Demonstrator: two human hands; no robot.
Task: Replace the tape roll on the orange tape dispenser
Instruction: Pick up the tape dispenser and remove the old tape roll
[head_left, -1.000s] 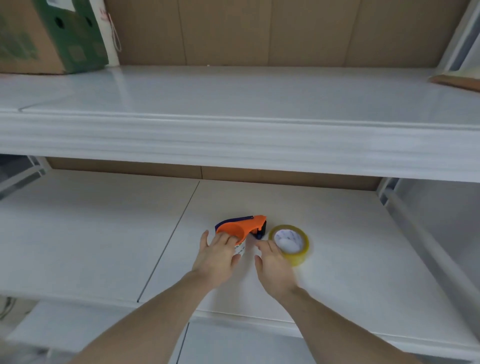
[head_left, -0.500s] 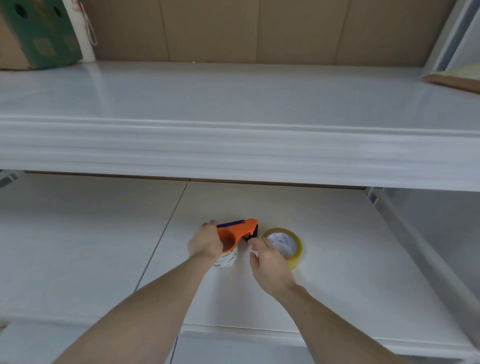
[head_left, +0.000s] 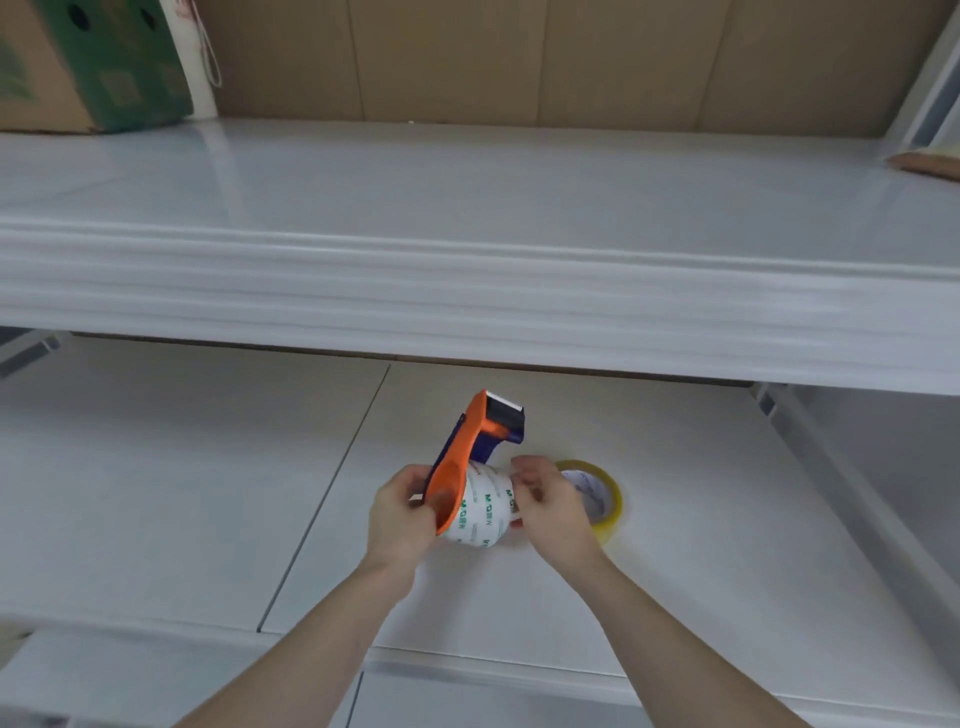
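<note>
The orange tape dispenser (head_left: 462, 457) is lifted off the lower shelf, its dark blue cutter head pointing up and away. My left hand (head_left: 400, 512) grips its handle end. A white tape core printed with green lettering (head_left: 483, 512) sits on the dispenser. My right hand (head_left: 545, 506) closes its fingers on the right side of that core. A yellowish clear tape roll (head_left: 605, 499) lies flat on the shelf just right of my right hand, partly hidden by it.
The white lower shelf (head_left: 701, 545) spreads out around the hands. The upper shelf's thick front edge (head_left: 467, 306) overhangs it. A green and brown cardboard box (head_left: 88, 62) stands at the upper shelf's far left, and a brown object (head_left: 930, 163) lies at its far right.
My left hand took hold of the dispenser and raised it off the shelf, tipping its cutter head upward. My right hand moved from the shelf onto the white core.
</note>
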